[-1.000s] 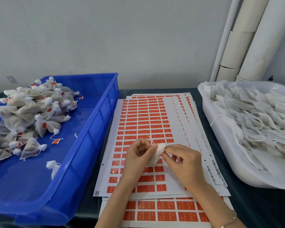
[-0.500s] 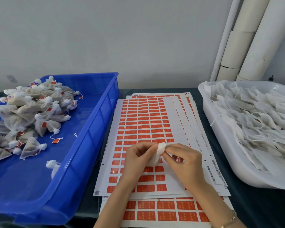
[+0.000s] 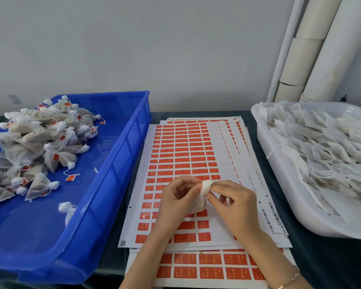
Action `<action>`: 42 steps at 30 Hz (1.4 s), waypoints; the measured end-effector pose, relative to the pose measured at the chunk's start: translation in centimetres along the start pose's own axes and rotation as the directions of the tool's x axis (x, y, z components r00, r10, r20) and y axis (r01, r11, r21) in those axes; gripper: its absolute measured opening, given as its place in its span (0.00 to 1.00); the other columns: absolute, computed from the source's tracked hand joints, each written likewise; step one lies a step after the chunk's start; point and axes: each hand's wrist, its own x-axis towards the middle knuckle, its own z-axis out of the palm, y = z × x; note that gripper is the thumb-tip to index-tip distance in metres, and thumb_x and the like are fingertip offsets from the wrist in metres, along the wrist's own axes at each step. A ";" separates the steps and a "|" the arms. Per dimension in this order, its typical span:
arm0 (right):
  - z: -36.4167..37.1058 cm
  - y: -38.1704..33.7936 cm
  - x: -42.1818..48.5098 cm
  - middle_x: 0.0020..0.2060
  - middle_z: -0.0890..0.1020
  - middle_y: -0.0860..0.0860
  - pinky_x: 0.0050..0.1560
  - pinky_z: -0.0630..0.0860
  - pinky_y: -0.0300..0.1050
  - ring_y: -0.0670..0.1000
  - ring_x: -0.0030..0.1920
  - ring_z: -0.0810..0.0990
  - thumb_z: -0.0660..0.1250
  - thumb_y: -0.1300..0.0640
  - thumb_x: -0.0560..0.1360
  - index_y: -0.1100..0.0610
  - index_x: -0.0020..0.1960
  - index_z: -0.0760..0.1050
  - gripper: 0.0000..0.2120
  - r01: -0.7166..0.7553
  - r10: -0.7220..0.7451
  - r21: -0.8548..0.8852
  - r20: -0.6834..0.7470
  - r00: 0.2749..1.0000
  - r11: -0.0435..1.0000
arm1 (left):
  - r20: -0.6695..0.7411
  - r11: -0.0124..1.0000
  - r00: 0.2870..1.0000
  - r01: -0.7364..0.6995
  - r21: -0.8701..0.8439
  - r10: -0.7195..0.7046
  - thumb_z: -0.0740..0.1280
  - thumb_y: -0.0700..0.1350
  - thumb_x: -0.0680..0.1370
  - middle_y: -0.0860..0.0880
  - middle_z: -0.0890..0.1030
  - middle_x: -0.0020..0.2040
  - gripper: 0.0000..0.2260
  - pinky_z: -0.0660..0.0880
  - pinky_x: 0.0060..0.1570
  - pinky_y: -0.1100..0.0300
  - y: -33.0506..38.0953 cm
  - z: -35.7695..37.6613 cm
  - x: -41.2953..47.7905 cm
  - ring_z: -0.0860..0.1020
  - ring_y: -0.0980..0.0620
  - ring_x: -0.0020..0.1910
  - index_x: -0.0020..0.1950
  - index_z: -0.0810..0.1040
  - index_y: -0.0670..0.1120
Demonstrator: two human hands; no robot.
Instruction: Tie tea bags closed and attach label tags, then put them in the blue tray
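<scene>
A white mesh tea bag (image 3: 203, 191) is held between both hands above the sheets of orange label stickers (image 3: 186, 155). My left hand (image 3: 176, 200) grips the body of the bag from the left. My right hand (image 3: 233, 202) pinches its gathered top from the right. The bag's lower part is hidden behind my left fingers. The blue tray (image 3: 121, 163) stands at the left and holds a pile of tied tea bags with orange tags (image 3: 35, 142).
A white tub (image 3: 283, 192) full of untied tea bags (image 3: 321, 151) stands at the right. White pipes (image 3: 313, 49) run up the wall at the back right. A dark cloth (image 3: 329, 259) covers the table.
Both hands stay in place over the sticker sheets. The fingers have shifted slightly around the top of the tea bag.
</scene>
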 end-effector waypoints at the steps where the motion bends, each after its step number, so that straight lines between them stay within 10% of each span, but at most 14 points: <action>1: 0.0 0.0 0.0 0.44 0.85 0.46 0.39 0.74 0.26 0.37 0.41 0.79 0.74 0.53 0.68 0.55 0.49 0.84 0.11 -0.013 0.013 0.003 0.015 1.000 1.000 | -0.005 1.000 1.000 -0.024 -0.001 0.024 0.71 0.42 0.75 0.53 0.84 0.43 0.08 0.78 0.43 0.66 0.0 0.0 0.0 0.82 0.53 0.46 0.52 0.79 0.50; 17: 0.2 -0.1 0.1 0.48 0.76 0.34 0.42 0.73 0.23 0.37 0.40 0.78 0.67 0.48 0.72 0.44 0.53 0.76 0.10 -0.105 0.107 -0.019 0.123 0.987 0.994 | 0.075 0.987 0.990 -0.126 0.096 0.119 0.68 0.51 0.76 0.55 0.83 0.48 0.11 0.80 0.49 0.59 -0.2 0.6 -0.2 0.81 0.50 0.51 0.56 0.79 0.51; 23: 0.4 -0.3 0.0 0.50 0.73 0.29 0.47 0.72 0.23 0.35 0.51 0.77 0.60 0.47 0.76 0.42 0.56 0.68 0.09 -0.097 0.087 0.034 0.227 0.970 0.995 | 0.098 0.973 0.981 -0.178 0.145 0.165 0.69 0.47 0.77 0.58 0.80 0.40 0.07 0.75 0.36 0.69 -0.1 0.8 -0.4 0.79 0.55 0.40 0.54 0.79 0.56; 42: 0.3 -0.2 -0.1 0.39 0.73 0.34 0.37 0.72 0.26 0.38 0.38 0.77 0.56 0.45 0.77 0.45 0.51 0.67 0.06 -0.130 0.148 -0.100 0.212 0.966 0.986 | 0.132 0.989 0.983 -0.135 0.059 0.127 0.67 0.48 0.74 0.49 0.80 0.39 0.05 0.81 0.41 0.57 -0.2 0.6 -0.2 0.81 0.44 0.40 0.45 0.78 0.48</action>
